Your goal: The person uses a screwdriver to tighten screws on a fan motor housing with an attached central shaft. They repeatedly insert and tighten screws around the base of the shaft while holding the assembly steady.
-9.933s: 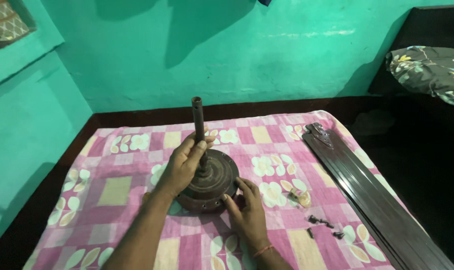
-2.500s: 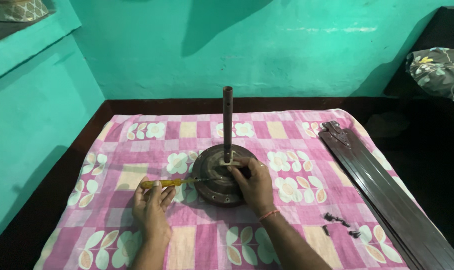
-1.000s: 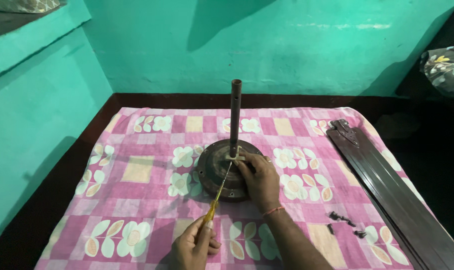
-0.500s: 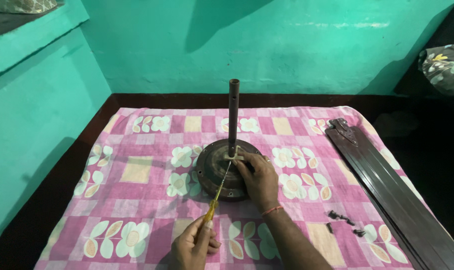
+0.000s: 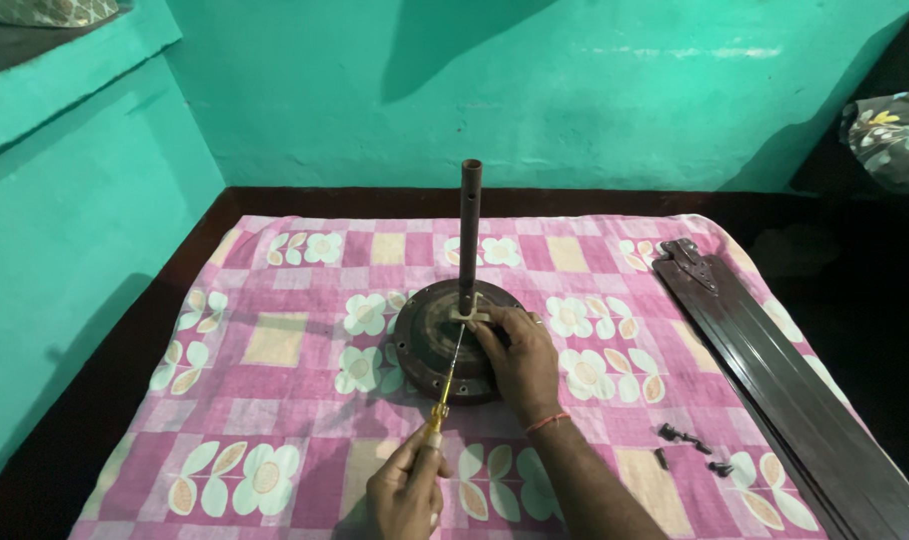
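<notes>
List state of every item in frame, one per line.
Left hand: closed on the screwdriver handle.
Right hand: resting on the motor housing, fingers at the rod's base.
Screwdriver: angled, tip near the rod's base.
Motor housing: flat on the cloth.
Rod: upright.
Pale bracket: at the rod's base.
Fan blades: stacked, detached.
Screws: loose on the cloth.
Floral cloth: spread flat.

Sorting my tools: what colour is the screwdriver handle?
Yellow-orange, seen in the head view: the screwdriver handle sits in the left hand.
</notes>
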